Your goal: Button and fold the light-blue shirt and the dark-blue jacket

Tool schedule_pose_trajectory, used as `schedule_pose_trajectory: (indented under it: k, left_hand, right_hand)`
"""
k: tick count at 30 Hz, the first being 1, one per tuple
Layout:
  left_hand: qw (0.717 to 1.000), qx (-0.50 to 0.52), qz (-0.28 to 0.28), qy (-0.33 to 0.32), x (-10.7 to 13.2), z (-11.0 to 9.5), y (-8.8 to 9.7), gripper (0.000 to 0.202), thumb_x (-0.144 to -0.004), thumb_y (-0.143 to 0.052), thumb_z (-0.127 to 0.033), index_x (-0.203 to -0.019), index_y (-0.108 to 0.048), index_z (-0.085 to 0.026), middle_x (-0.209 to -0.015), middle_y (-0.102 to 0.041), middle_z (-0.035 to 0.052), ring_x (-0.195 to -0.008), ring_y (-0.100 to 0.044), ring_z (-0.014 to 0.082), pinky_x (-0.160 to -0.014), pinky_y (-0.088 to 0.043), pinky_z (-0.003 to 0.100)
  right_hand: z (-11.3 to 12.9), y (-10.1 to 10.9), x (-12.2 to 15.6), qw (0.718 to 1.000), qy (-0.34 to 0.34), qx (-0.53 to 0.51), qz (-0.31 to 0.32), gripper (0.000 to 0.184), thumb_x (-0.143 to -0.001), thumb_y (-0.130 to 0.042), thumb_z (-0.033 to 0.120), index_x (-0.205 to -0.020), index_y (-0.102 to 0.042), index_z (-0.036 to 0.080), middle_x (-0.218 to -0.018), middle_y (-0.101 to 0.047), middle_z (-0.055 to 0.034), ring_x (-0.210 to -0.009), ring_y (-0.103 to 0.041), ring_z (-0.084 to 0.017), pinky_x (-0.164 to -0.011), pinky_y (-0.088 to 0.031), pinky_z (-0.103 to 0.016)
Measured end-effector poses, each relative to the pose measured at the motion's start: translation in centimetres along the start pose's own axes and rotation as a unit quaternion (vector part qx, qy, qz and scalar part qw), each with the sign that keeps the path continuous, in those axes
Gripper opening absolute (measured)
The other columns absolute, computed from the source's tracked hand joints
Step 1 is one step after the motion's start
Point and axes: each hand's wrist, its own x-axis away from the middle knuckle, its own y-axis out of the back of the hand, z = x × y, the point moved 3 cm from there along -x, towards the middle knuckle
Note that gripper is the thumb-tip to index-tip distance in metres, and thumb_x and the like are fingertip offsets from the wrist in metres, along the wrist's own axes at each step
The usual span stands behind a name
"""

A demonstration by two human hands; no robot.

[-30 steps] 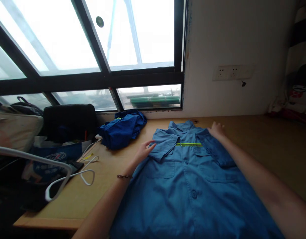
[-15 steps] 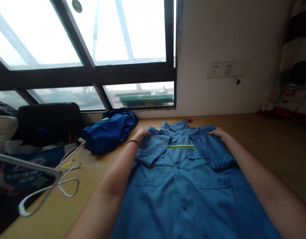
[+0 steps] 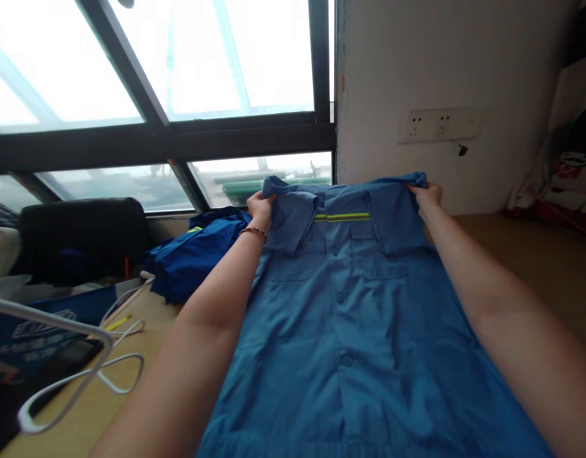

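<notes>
A blue button-up work shirt with a yellow-green stripe across the chest lies front-up before me, sleeves folded in. Its collar end is raised off the wooden table. My left hand, with a bead bracelet at the wrist, is closed on the shirt's left shoulder. Gripping the right shoulder is my right hand, fingers curled over the fabric. The lower part of the shirt still runs down toward me.
A crumpled darker blue garment lies left of the shirt by the window. Further left are a black bag, a blue printed bag and white hangers. A wall socket strip is ahead; cloth items sit far right.
Both hands went from resting on the shirt's shoulders to gripping them, and the top of the shirt has been lifted up off the table.
</notes>
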Motion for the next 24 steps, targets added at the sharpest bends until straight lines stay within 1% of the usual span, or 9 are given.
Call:
schedule_pose_trajectory:
  k: [4, 6, 9, 14, 18, 20, 21, 23, 24]
  left_hand:
    - [0.998, 0.044, 0.031, 0.022, 1.4, -0.2, 1.4, 0.042, -0.051, -0.071, -0.026, -0.086, -0.062, -0.006, -0.073, -0.062, 0.0042, -0.064, -0.054, 0.0126, -0.063, -0.043, 0.026]
    - [0.996, 0.044, 0.054, 0.053, 3.0, 0.2, 2.6, 0.043, -0.050, -0.071, -0.026, -0.086, -0.061, -0.007, -0.072, -0.062, 0.0047, -0.065, -0.055, 0.0142, -0.063, -0.044, 0.028]
    - [0.992, 0.048, 0.092, 0.078, 5.8, 0.2, 4.5, 0.043, -0.050, -0.071, -0.027, -0.087, -0.061, -0.007, -0.072, -0.062, 0.0057, -0.066, -0.057, 0.0163, -0.064, -0.045, 0.029]
    - [0.987, 0.030, 0.143, 0.071, 10.5, -2.0, 7.7, 0.035, -0.055, -0.068, -0.029, -0.085, -0.061, -0.010, -0.075, -0.063, 0.0060, -0.068, -0.057, 0.0170, -0.065, -0.045, 0.029]
    - [0.978, -0.038, 0.199, 0.048, 15.4, -4.1, 12.0, 0.031, -0.060, -0.065, -0.031, -0.086, -0.060, -0.015, -0.078, -0.063, 0.0031, -0.073, -0.057, 0.0172, -0.071, -0.045, 0.030]
    - [0.959, -0.142, 0.243, 0.039, 18.1, -4.3, 14.8, 0.029, -0.064, -0.060, -0.033, -0.088, -0.059, -0.017, -0.081, -0.063, 0.0024, -0.075, -0.057, 0.0183, -0.071, -0.045, 0.030]
    - [0.939, -0.211, 0.270, 0.023, 19.5, -4.3, 16.2, 0.027, -0.065, -0.058, -0.033, -0.088, -0.058, -0.018, -0.082, -0.063, 0.0026, -0.077, -0.057, 0.0188, -0.072, -0.045, 0.030]
    - [0.880, -0.355, 0.313, -0.050, 21.8, -4.4, 18.7, 0.032, -0.064, -0.058, -0.028, -0.095, -0.056, -0.021, -0.087, -0.063, 0.0034, -0.084, -0.056, 0.0202, -0.082, -0.042, 0.034]
    - [0.840, -0.421, 0.327, -0.097, 22.8, -4.6, 19.5, 0.040, -0.062, -0.059, -0.025, -0.102, -0.054, -0.021, -0.089, -0.063, 0.0040, -0.087, -0.056, 0.0212, -0.089, -0.037, 0.039]
  right_hand:
    - [-0.6, 0.3, 1.9, 0.998, -0.014, -0.066, 0.022, 0.023, -0.065, -0.065, 0.025, -0.086, -0.060, 0.015, -0.084, -0.064, -0.0035, -0.070, -0.059, -0.013, -0.063, -0.049, -0.024]
    - [-1.2, 0.6, 3.5, 0.989, -0.042, -0.126, 0.068, 0.021, -0.061, -0.067, 0.018, -0.081, -0.060, 0.014, -0.076, -0.064, -0.0019, -0.068, -0.060, -0.012, -0.064, -0.050, -0.024]
    - [-1.8, 1.6, 6.0, 0.959, -0.097, -0.216, 0.155, 0.019, -0.058, -0.065, 0.010, -0.076, -0.060, 0.015, -0.073, -0.064, -0.0004, -0.067, -0.061, -0.012, -0.068, -0.049, -0.025]
    - [-0.9, 6.0, 9.9, 0.948, -0.114, -0.173, 0.241, 0.011, -0.063, -0.059, 0.013, -0.072, -0.059, 0.018, -0.077, -0.063, -0.0045, -0.071, -0.060, -0.015, -0.070, -0.048, -0.028]
    - [-0.6, 11.1, 14.4, 0.956, -0.069, -0.082, 0.273, 0.026, -0.058, -0.062, 0.023, -0.083, -0.056, 0.024, -0.090, -0.062, -0.0067, -0.080, -0.059, -0.020, -0.074, -0.047, -0.032]
    - [-1.3, 13.9, 17.6, 0.958, -0.028, -0.002, 0.287, 0.040, -0.057, -0.064, 0.028, -0.095, -0.053, 0.029, -0.096, -0.060, -0.0067, -0.084, -0.058, -0.021, -0.075, -0.047, -0.032]
    - [-1.8, 15.1, 19.4, 0.948, 0.000, 0.051, 0.315, 0.046, -0.057, -0.066, 0.028, -0.100, -0.051, 0.030, -0.098, -0.059, -0.0073, -0.085, -0.058, -0.022, -0.074, -0.048, -0.031]
    - [-2.8, 17.0, 23.1, 0.911, 0.054, 0.154, 0.378, 0.058, -0.059, -0.064, 0.027, -0.113, -0.045, 0.032, -0.104, -0.057, -0.0078, -0.090, -0.057, -0.022, -0.076, -0.047, -0.031]
    - [-3.0, 17.7, 24.8, 0.888, 0.096, 0.202, 0.401, 0.061, -0.062, -0.062, 0.026, -0.119, -0.041, 0.033, -0.107, -0.056, -0.0073, -0.093, -0.056, -0.022, -0.079, -0.047, -0.031]
